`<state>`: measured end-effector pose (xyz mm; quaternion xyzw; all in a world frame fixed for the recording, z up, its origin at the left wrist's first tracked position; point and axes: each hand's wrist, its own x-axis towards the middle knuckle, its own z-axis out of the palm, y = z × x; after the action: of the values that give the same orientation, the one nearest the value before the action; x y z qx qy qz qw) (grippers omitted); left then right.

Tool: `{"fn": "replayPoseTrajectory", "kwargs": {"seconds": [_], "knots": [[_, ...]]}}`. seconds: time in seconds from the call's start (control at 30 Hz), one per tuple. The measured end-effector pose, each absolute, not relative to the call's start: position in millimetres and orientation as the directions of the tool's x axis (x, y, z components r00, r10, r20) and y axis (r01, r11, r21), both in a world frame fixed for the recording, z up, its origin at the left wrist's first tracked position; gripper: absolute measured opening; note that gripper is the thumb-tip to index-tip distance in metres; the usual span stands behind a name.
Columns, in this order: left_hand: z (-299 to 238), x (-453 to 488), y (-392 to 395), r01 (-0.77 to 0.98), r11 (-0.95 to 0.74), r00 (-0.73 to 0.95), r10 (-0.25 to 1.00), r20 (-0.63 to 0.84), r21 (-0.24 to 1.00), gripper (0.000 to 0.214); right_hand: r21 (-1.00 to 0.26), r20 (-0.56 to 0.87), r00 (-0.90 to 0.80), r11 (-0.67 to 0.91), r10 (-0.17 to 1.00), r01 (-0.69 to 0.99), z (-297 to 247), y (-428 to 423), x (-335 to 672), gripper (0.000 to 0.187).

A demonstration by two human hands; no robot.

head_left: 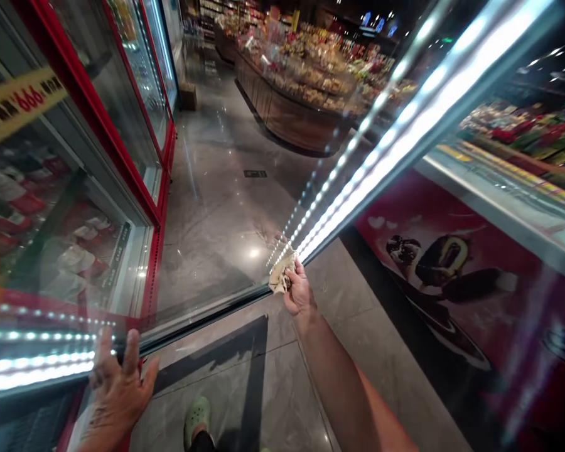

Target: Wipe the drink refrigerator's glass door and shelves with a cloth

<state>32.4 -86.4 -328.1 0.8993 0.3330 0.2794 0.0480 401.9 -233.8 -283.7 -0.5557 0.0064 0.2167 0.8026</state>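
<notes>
Down at the centre of the frame, our right hand [299, 292] is closed around a crumpled pale cloth [281, 274], pressing it against the lower corner of an open glass door [216, 213]. A bright light strip [405, 125] runs up the door's edge toward the upper right. At lower left, our left hand [118, 392] lies flat, fingers spread, against the door's bottom frame, holding nothing. Red-framed freezer cabinets [75, 157] fill the left side. Below, at bottom centre, a green clog [197, 417] stands on the grey tiled floor [273, 389]. An ice-cream poster [452, 263] covers the red panel at right.
</notes>
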Motion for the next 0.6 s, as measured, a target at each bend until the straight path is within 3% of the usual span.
{"fn": "replayPoseTrajectory", "kwargs": {"seconds": [0.07, 0.27, 0.47, 0.6], "knots": [[-290.2, 53.7, -97.9, 0.525, -0.814, 0.631, 0.569, 0.528, 0.248, 0.112, -0.886, -0.260, 0.894, 0.276, 0.366, -0.371, -242.7, -243.3, 402.6, 0.061], [-177.0, 103.9, -128.1, 0.418, -0.828, 0.626, 0.561, 0.542, 0.374, 0.104, -0.896, -0.309, 0.870, 0.188, 0.385, -0.402, -145.6, -286.7, 405.2, 0.046], [-138.0, 141.0, -161.3, 0.379, -0.777, 0.581, 0.622, 0.525, 0.502, 0.095, -0.918, -0.352, 0.872, 0.056, 0.339, -0.393, -110.9, -358.8, 435.9, 0.029], [-111.2, 183.4, -202.8, 0.366, -0.740, 0.534, 0.664, 0.523, 0.564, 0.093, -0.967, -0.238, 0.910, 0.010, 0.339, -0.256, -87.0, -407.0, 502.3, 0.024]]}}
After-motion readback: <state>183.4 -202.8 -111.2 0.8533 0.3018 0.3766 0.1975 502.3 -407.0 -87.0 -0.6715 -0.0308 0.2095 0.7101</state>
